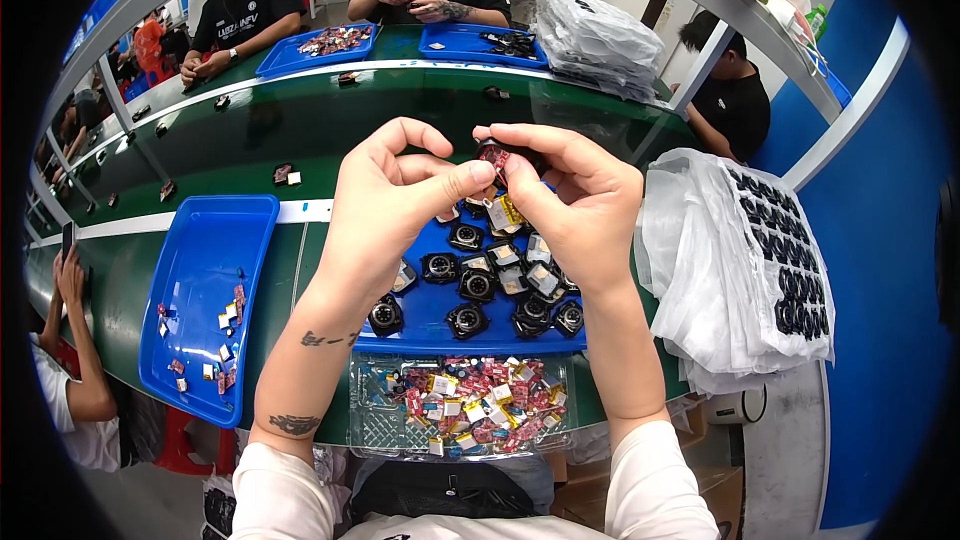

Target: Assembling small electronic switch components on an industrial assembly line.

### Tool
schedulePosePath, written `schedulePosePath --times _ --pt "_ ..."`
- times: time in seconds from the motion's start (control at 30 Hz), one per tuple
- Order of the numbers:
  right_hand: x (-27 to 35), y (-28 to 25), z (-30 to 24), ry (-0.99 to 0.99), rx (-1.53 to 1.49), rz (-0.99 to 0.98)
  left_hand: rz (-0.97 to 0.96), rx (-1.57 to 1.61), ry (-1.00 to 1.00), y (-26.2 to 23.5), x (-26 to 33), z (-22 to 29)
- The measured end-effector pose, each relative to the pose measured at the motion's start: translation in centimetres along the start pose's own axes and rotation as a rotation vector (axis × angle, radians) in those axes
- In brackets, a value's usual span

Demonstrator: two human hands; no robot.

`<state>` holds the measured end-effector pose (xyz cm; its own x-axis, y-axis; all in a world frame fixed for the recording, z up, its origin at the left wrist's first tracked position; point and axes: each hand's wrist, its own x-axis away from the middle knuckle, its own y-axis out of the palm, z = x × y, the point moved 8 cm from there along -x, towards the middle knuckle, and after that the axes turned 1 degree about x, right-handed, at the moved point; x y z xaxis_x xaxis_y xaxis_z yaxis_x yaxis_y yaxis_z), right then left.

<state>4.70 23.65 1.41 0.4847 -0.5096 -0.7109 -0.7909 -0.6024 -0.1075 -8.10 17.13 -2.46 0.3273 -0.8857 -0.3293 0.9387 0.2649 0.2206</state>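
Note:
In front of me, above the blue tray (425, 339), a small black smartwatch case (480, 149) with a red circuit board (495, 155) in it is held up. My right hand (585, 195) pinches it between thumb and index finger. From the other side, my left hand (385, 195) has its thumb against the case's edge; the index finger is bent, and the other fingertips are partly hidden. Below lie several black watch cases (477, 285), some round side up, others showing silver and yellow batteries (503, 212).
A clear plastic tray (375, 420) nearest me holds many red boards with batteries. At left stands another blue tray (205, 240) with scattered boards. White sheets with black parts (785, 260) are stacked at right. Beyond runs a green conveyor belt (370, 105); co-workers sit across it.

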Motion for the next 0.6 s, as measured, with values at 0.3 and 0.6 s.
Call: schedulePosePath --times 0.3,0.6 --pt "-0.1 -1.0 -0.2 -0.047 0.156 0.025 0.17 -0.459 0.292 -1.0 -1.0 0.9" --pt "0.1 -2.8 -2.6 -0.063 0.158 -0.073 0.243 -1.029 -0.152 -9.8 -11.5 -9.9"
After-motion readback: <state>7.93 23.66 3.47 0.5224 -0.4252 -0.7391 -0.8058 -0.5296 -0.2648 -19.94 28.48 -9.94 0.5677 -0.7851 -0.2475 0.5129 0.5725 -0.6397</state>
